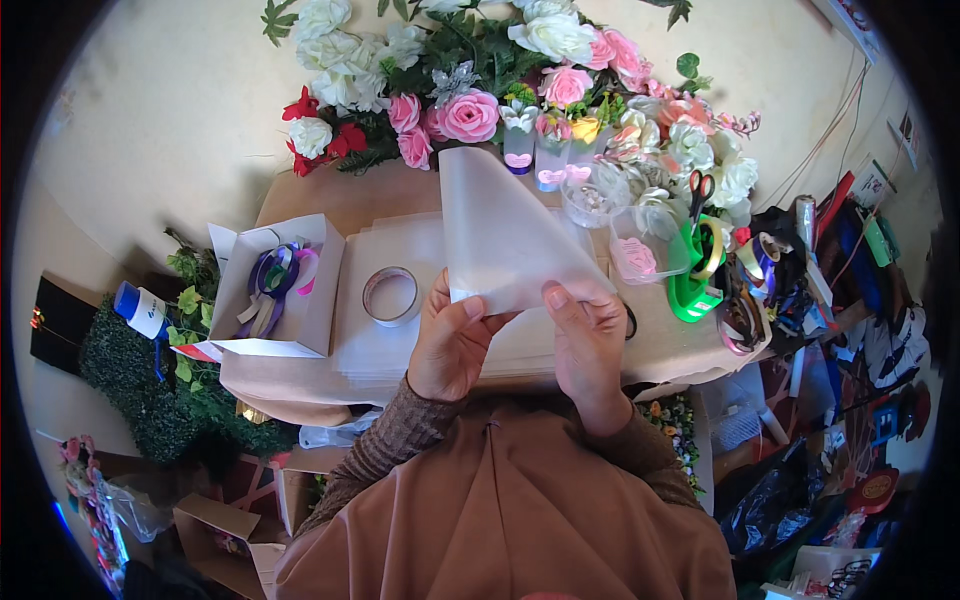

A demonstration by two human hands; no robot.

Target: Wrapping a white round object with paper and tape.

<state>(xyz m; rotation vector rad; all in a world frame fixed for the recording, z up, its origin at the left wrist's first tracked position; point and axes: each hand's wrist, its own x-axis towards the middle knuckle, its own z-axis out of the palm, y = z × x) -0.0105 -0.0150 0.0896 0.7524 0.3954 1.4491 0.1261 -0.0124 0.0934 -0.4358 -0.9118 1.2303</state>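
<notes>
A folded translucent sheet (510,240), roughly triangular with its narrow end pointing away from me, is held up over the table. My left hand (454,337) pinches its lower left corner between thumb and fingers. At the lower right edge, my right hand (589,337) grips it, thumb on top. Beneath lies a stack of similar whitish sheets (375,352) on the cloth-covered table (292,386). A roll of tape (391,296) rests on the stack, left of my left hand. Part of a dark handle or loop (631,321) shows beside my right hand; the rest is hidden.
A white box (334,285) holds ribbon rolls at left. A green tape dispenser (694,300) with scissors (701,195) stands at right, near plastic tubs (649,244). Small vases (551,161) and artificial flowers (469,116) line the back. Several ribbon rolls (757,266) sit at far right.
</notes>
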